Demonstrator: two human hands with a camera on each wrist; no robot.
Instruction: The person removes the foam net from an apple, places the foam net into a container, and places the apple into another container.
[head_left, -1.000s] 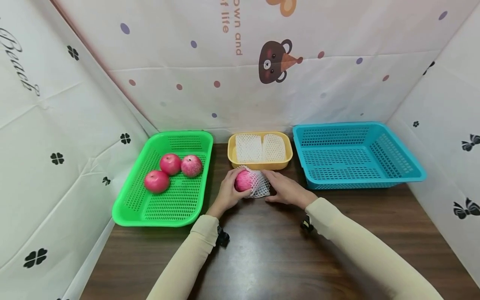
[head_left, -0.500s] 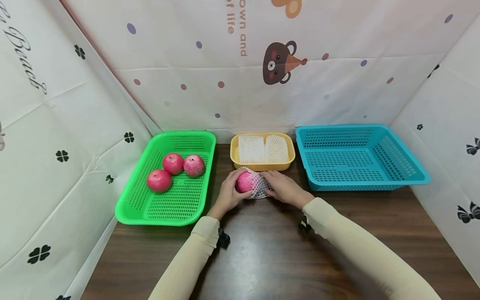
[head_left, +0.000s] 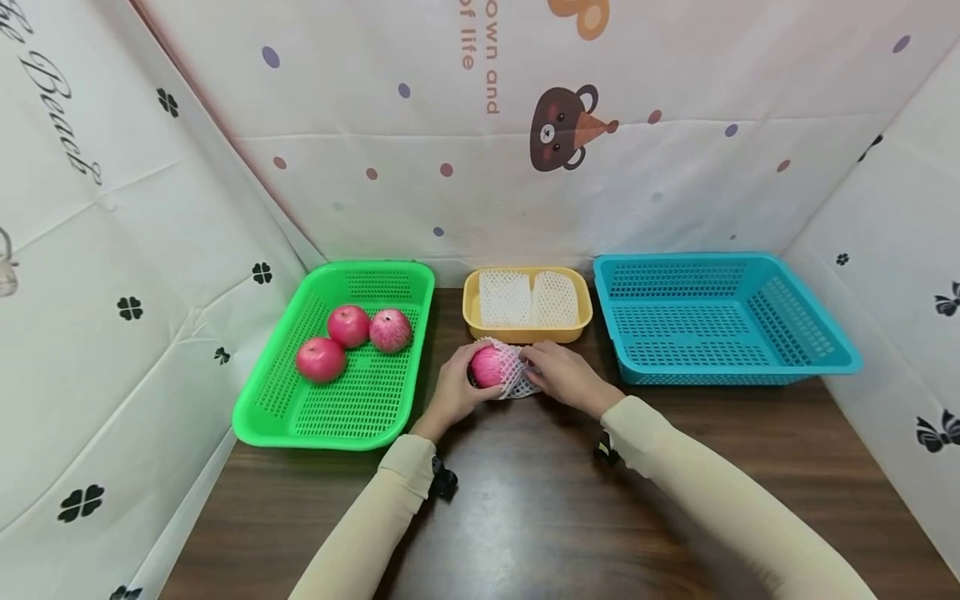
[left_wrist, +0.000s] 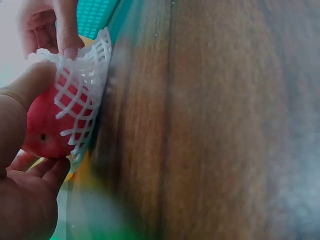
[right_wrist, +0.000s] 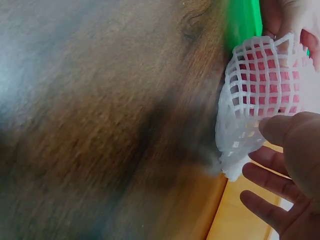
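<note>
My left hand [head_left: 452, 388] grips a pink-red apple [head_left: 486, 367] low over the table, its thumb on one side and its fingers on the other. White foam netting [head_left: 514, 379] covers the apple's right part; the left part is bare, and the left wrist view shows a small dark pit on the apple [left_wrist: 40, 117]. With thumb and fingers my right hand [head_left: 567, 375] pinches the foam netting on its right side. Seen from the right wrist, the foam netting [right_wrist: 260, 90] reaches past the apple and narrows to a loose end. Part of the apple is hidden behind fingers and mesh.
To the left, a green basket [head_left: 318, 439] holds three apples [head_left: 321, 360]. Behind the hands stands a yellow tray [head_left: 525, 335] with white foam nets [head_left: 505, 298]. A blue basket [head_left: 738, 368] is at the right. Printed cloth [head_left: 360, 108] closes off the back and sides.
My right hand has moved a little left onto the netting, its fingers closing on it. The left hand keeps its grip on the apple. The head view has shifted slightly.
</note>
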